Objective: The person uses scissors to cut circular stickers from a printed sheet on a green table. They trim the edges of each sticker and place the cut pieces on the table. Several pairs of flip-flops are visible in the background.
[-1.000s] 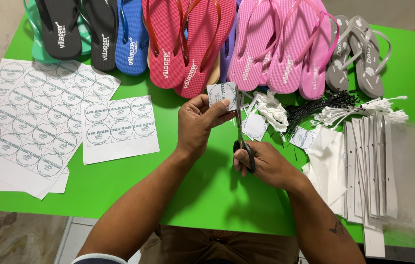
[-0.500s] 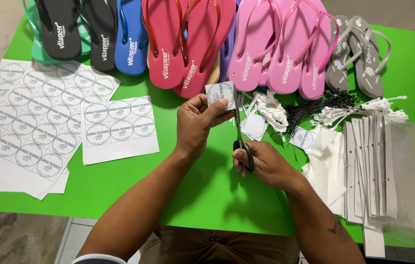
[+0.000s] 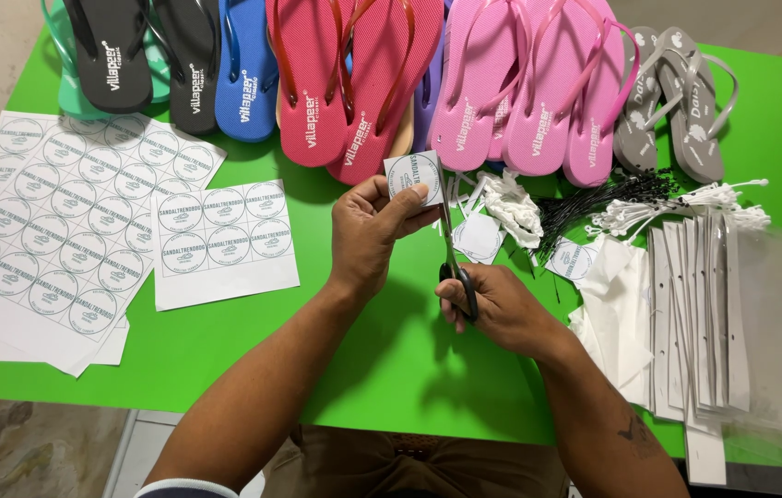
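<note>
At the far left of the green table (image 3: 225,369), printed sheets of round labels (image 3: 59,231) lie flat; a smaller sheet of six labels (image 3: 222,242) rests just beside them. Along the far edge runs a row of flip-flops (image 3: 363,83), black, blue, red, pink and grey. My left hand (image 3: 374,235) is raised above the table, thumb and fingers pinched together on a small square paper tag (image 3: 414,178) with a round print. Immediately right of it, my right hand (image 3: 492,309) is closed through the handles of the scissors (image 3: 451,242), blades pointing away from me and standing at the tag's right edge; whether the blades are parted I cannot tell. Further right lie cut tags (image 3: 481,235), white string loops (image 3: 515,205), black ties (image 3: 608,194), and clear bags with white header strips (image 3: 704,314).
</note>
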